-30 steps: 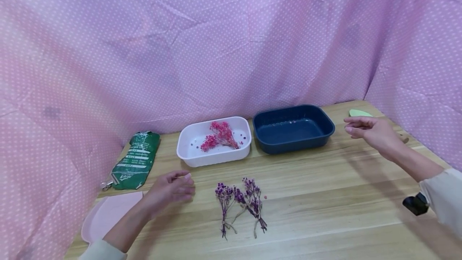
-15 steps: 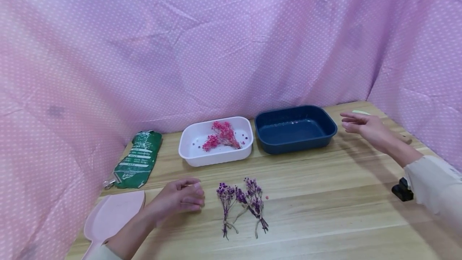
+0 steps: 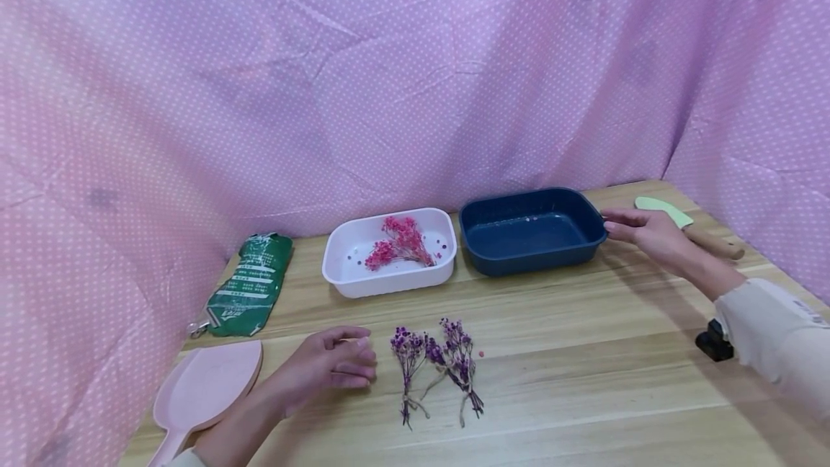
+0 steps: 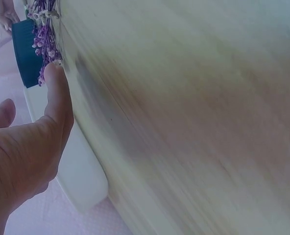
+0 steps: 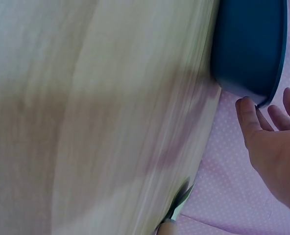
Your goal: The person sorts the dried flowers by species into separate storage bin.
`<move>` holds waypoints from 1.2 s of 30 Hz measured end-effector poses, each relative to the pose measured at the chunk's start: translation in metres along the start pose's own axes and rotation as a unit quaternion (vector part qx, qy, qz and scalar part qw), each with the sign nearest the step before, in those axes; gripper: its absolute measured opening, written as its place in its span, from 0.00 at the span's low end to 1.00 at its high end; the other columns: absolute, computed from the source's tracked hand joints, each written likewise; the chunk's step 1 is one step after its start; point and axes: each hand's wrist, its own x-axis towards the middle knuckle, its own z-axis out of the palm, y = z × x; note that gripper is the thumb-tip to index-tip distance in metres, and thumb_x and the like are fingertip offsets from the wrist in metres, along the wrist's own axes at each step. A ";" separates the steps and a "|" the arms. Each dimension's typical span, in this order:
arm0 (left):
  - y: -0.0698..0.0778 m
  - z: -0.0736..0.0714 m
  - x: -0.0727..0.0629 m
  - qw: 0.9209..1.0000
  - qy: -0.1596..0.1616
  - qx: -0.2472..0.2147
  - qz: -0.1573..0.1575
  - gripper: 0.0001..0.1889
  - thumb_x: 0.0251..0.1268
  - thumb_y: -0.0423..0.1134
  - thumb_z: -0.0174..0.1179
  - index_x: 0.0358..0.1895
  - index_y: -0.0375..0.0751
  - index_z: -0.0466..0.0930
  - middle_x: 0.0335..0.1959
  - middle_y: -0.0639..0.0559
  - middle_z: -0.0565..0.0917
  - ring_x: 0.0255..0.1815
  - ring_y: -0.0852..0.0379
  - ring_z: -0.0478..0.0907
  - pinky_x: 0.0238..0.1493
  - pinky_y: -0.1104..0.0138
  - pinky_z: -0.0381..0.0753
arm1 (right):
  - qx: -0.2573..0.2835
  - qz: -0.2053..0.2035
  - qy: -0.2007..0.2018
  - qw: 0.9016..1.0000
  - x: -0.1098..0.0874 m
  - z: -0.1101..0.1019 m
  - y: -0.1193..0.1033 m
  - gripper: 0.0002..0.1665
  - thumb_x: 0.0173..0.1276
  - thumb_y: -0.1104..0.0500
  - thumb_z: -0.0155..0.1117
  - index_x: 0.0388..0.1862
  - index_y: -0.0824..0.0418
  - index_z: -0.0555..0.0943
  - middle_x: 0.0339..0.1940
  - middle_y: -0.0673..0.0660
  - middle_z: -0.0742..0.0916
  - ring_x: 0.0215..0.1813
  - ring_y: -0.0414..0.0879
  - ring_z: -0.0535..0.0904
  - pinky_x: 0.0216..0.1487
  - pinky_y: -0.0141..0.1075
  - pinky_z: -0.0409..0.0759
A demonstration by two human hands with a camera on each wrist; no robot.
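Left hand (image 3: 324, 367) hovers at the near side of the table (image 3: 583, 395), its fingers relaxed and gently bent, fingertips just short of the purple flowers (image 3: 459, 359). These lie on the bare wood with twine (image 3: 463, 406) around their stems; a small red speck (image 3: 481, 354) sits just to their right. Beside the left forearm, a pink paddle (image 3: 207, 384) lies flat.

Farther back on the left is a crumpled green bag (image 3: 254, 279), printed with rows of white characters and pale bands; the lettering is too small and blurred to read.

To its right stands a white tub (image 3: 389, 284). Inside it, a bunch of pink flowers (image 3: 405, 240) lies slantwise, with dark purple crumbs scattered on the floor of the tub around it. Just beside it stands a dark blue tub (image 3: 533, 263), holding a few tiny pale bits. Right hand (image 3: 655, 236) has its fingers extended to the right end of the blue tub, at the rim; whether they touch it cannot be told.

Beyond that hand lies a trowel (image 3: 664, 209) with a pale green blade and wooden handle. Pink dotted cloth (image 3: 415, 78) hangs behind everything.
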 end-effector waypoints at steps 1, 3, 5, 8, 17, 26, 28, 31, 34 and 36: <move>0.000 0.001 0.000 1.000 -0.002 -0.001 0.000 0.35 0.70 0.46 0.56 0.69 0.25 0.55 0.50 0.34 0.80 0.47 0.44 0.82 0.52 0.55 0.81 | 0.004 0.000 0.001 1.000 0.001 0.001 0.001 0.33 0.72 0.51 0.58 0.67 0.72 0.68 0.50 0.37 0.82 0.46 0.17 0.72 0.44 0.16 0.70; 0.000 0.002 -0.001 1.000 -0.006 -0.004 0.001 0.34 0.70 0.45 0.56 0.69 0.25 0.55 0.50 0.33 0.80 0.47 0.44 0.82 0.52 0.55 0.81 | 0.010 -0.001 -0.001 1.000 0.001 0.002 0.001 0.33 0.73 0.51 0.58 0.67 0.72 0.68 0.49 0.36 0.81 0.46 0.18 0.72 0.44 0.16 0.71; 0.001 0.003 -0.001 1.000 -0.008 -0.008 -0.001 0.34 0.70 0.45 0.56 0.69 0.25 0.55 0.50 0.33 0.79 0.47 0.44 0.82 0.52 0.55 0.81 | 0.003 0.000 -0.005 1.000 0.002 0.003 0.001 0.33 0.73 0.50 0.56 0.68 0.71 0.67 0.55 0.46 0.82 0.46 0.17 0.71 0.44 0.16 0.70; 0.000 0.004 -0.003 1.000 -0.007 -0.009 -0.002 0.34 0.70 0.45 0.56 0.68 0.25 0.55 0.50 0.33 0.79 0.47 0.45 0.82 0.52 0.55 0.81 | -0.014 0.003 -0.013 1.000 0.002 0.005 -0.001 0.34 0.74 0.48 0.55 0.69 0.70 0.66 0.63 0.64 0.76 0.45 0.15 0.68 0.44 0.15 0.70; -0.003 0.006 -0.004 1.000 -0.008 -0.009 -0.005 0.34 0.70 0.45 0.56 0.69 0.25 0.55 0.50 0.34 0.79 0.46 0.45 0.82 0.51 0.56 0.81 | -0.043 0.001 -0.011 0.999 0.001 0.007 -0.003 0.34 0.73 0.48 0.55 0.69 0.68 0.67 0.66 0.70 0.72 0.45 0.14 0.66 0.43 0.15 0.70; -0.008 0.012 -0.003 1.000 -0.023 -0.010 -0.015 0.31 0.70 0.45 0.56 0.64 0.23 0.61 0.48 0.36 0.81 0.45 0.46 0.82 0.50 0.56 0.82 | -0.047 -0.001 -0.006 0.999 0.000 0.008 -0.002 0.33 0.73 0.49 0.56 0.69 0.68 0.67 0.65 0.70 0.72 0.45 0.14 0.65 0.42 0.14 0.69; -0.009 0.016 -0.002 0.999 -0.027 -0.011 -0.019 0.30 0.71 0.45 0.56 0.62 0.22 0.64 0.47 0.36 0.82 0.45 0.47 0.83 0.50 0.56 0.82 | -0.044 -0.004 -0.005 0.999 0.001 0.008 -0.002 0.33 0.73 0.49 0.56 0.68 0.69 0.68 0.65 0.71 0.73 0.45 0.13 0.66 0.42 0.14 0.69; -0.012 0.024 0.000 0.999 -0.029 -0.007 -0.021 0.28 0.70 0.45 0.56 0.60 0.22 0.67 0.44 0.38 0.83 0.43 0.48 0.83 0.48 0.57 0.82 | -0.039 -0.008 -0.006 0.999 0.001 0.008 -0.002 0.33 0.73 0.49 0.57 0.68 0.69 0.68 0.65 0.71 0.72 0.44 0.13 0.66 0.42 0.14 0.69; -0.014 0.034 0.003 0.999 -0.017 0.013 -0.024 0.27 0.68 0.47 0.58 0.57 0.24 0.72 0.40 0.40 0.84 0.40 0.50 0.84 0.45 0.59 0.84 | -0.034 -0.010 -0.007 0.999 0.002 0.008 -0.002 0.33 0.73 0.50 0.57 0.68 0.70 0.68 0.65 0.72 0.72 0.44 0.13 0.66 0.42 0.14 0.70; -0.016 0.043 0.006 0.999 0.012 0.043 -0.028 0.26 0.65 0.49 0.62 0.53 0.27 0.76 0.36 0.42 0.84 0.35 0.52 0.84 0.41 0.60 0.85 | -0.030 -0.011 -0.006 0.999 0.002 0.008 -0.003 0.33 0.73 0.50 0.57 0.68 0.70 0.68 0.64 0.72 0.72 0.44 0.14 0.67 0.41 0.14 0.70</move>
